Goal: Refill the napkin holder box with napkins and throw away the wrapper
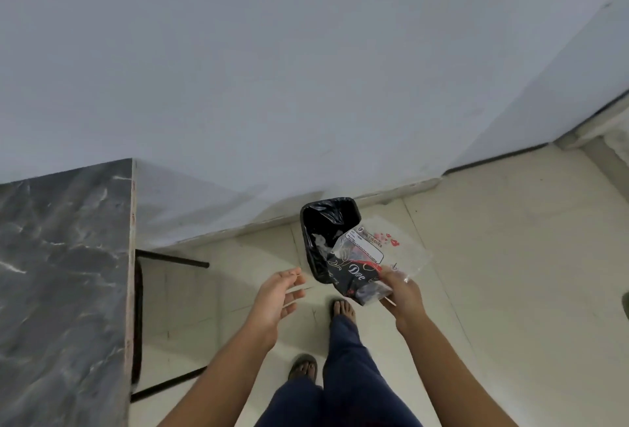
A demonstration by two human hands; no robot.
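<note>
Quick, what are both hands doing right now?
Left hand: open, holding nothing.
Right hand: closed on the wrapper, over the bin.

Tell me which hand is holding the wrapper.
The right hand grips the clear tissue wrapper above the bin; the left hand is open and empty.

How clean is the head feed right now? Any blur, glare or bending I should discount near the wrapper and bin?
Head view: left hand fingertips smear with motion blur; wrapper in the right hand shows mild glare on clear plastic, print partly readable; bin interior is dark, contents unclear; wide-angle bending curves the wall-floor line and table edge; lighting soft, shadows faint.
</note>
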